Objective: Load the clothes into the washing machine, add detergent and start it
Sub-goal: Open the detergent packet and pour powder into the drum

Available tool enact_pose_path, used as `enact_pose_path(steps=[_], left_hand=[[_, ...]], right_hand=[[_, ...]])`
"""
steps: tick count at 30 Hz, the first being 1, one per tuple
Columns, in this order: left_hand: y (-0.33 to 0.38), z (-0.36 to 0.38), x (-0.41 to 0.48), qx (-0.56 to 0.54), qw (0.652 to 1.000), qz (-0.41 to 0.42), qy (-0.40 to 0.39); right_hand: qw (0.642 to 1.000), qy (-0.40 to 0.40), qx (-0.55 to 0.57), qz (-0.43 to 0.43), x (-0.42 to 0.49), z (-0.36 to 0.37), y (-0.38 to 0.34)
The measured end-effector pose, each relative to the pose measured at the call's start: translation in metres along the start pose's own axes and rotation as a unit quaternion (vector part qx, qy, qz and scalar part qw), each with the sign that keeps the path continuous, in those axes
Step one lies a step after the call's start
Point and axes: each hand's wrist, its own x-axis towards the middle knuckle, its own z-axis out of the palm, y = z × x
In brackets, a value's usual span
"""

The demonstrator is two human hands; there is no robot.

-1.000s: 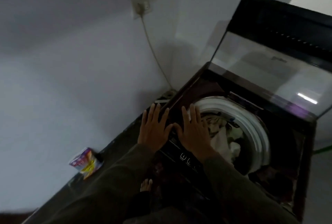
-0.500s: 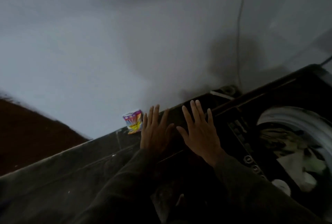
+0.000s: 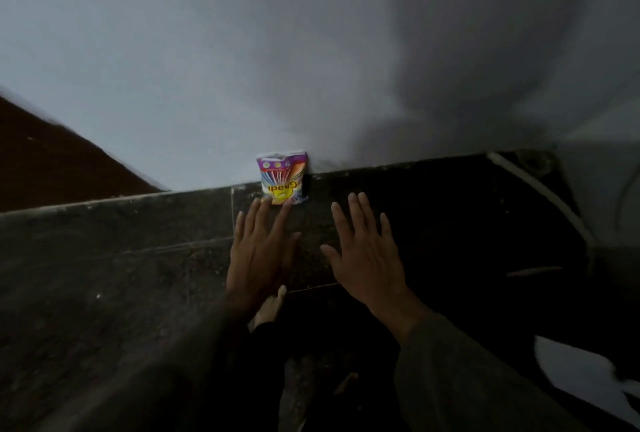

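Note:
A small colourful detergent packet (image 3: 283, 178) stands on the dark floor against the pale wall, its top torn open. My left hand (image 3: 259, 251) is stretched out flat just below it, fingers apart, the fingertips close to the packet's lower edge. My right hand (image 3: 367, 255) hovers to the right of it, also flat with fingers spread and holding nothing. The washing machine and the clothes are out of view.
The pale wall (image 3: 242, 68) fills the upper part of the view. A dark stone floor (image 3: 104, 275) runs below it. My bare foot (image 3: 270, 307) shows beneath my left hand. A white pipe (image 3: 540, 192) runs diagonally at the right, and a reddish-brown surface (image 3: 52, 161) lies at the left.
The view has swung left, away from the washing machine. Both hands have moved off the machine toward the detergent packet, which now sits just above my left fingertips.

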Motion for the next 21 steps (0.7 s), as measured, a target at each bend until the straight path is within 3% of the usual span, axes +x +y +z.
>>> enact_pose_path(steps=[5,11,15,19,21], left_hand=[[-0.074,0.091,0.074,-0.001,0.999,-0.020,-0.049],[-0.138,0.174,0.156,-0.048,0.994,-0.076,-0.054],[-0.163,0.207,0.195,-0.151,0.978,-0.145,0.005],[-0.173,0.216,0.211,-0.217,0.966,-0.096,0.102],[-0.178,0.218,0.213,-0.260,0.954,-0.102,0.112]], right_hand=[[0.999,-0.046,0.017,0.008,0.086,0.091,-0.007],[0.999,-0.052,0.001,-0.007,0.168,0.175,-0.010],[0.999,-0.052,0.016,0.001,0.208,0.201,-0.009],[0.999,-0.040,0.027,0.013,0.231,0.209,-0.006],[0.999,-0.043,0.030,0.017,0.235,0.212,-0.005]])
